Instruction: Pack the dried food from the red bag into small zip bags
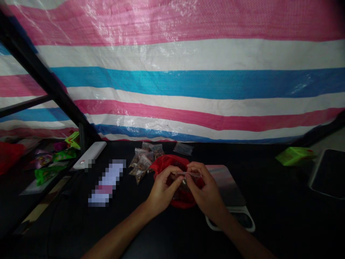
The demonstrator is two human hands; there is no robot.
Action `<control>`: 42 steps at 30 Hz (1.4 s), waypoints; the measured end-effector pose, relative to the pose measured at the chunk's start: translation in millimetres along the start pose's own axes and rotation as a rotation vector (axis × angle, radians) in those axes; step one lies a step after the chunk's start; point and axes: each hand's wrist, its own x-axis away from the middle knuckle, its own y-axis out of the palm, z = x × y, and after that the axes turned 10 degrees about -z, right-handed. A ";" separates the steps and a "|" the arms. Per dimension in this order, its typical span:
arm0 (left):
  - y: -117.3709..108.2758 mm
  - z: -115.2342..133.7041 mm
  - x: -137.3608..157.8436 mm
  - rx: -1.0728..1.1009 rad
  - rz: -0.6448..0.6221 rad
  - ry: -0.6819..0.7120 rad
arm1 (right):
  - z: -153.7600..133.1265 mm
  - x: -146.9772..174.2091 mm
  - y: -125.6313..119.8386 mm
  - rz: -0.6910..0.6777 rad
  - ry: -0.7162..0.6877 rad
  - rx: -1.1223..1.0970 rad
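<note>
Both hands meet over an open red plastic bag (pixel 169 160) on the black table. My left hand (pixel 163 189) pinches one side of a small clear zip bag (pixel 190 174) along its top edge. On the other side, the thumb and fingers of my right hand (pixel 206 189) close on the same edge. The zip bag's lower part and the red bag's contents are mostly hidden by my hands. Right beside my right wrist lies a flat kitchen scale (pixel 228 187), partly covered by the forearm. Several filled zip bags (pixel 141 162) with brownish pieces lie left of the red bag.
A flat clear bag (pixel 183 148) lies behind the red bag. To the left are a long white object (pixel 90 155), a blurred-out item (pixel 110 180) and colourful packets (pixel 58 158). A green packet (pixel 295 156) and a dark-faced device (pixel 329 172) sit right. A striped tarp (pixel 188 82) hangs behind.
</note>
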 end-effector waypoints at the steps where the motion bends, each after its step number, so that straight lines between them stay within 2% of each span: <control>1: 0.5 0.0 -0.2 0.007 0.002 -0.012 | -0.2 -0.1 -0.1 0.003 0.003 0.000; 7: -0.8 -1.7 -2.7 0.059 0.002 -0.058 | -1.7 -0.4 -0.3 -0.030 0.009 -0.035; 16: -2.5 -0.6 -3.8 0.004 -0.004 0.017 | -2.8 -1.4 -1.7 -0.003 0.014 0.000; 27: -4.6 6.1 -4.9 0.169 0.016 -0.030 | 2.3 -0.8 1.6 -0.002 0.074 -0.036; 33: -4.7 3.4 -5.9 0.151 0.026 -0.080 | 3.1 -0.9 0.8 -0.005 0.098 -0.043; 42: -3.7 6.2 -5.5 0.126 0.042 -0.064 | 0.9 0.0 1.8 -0.004 0.076 -0.035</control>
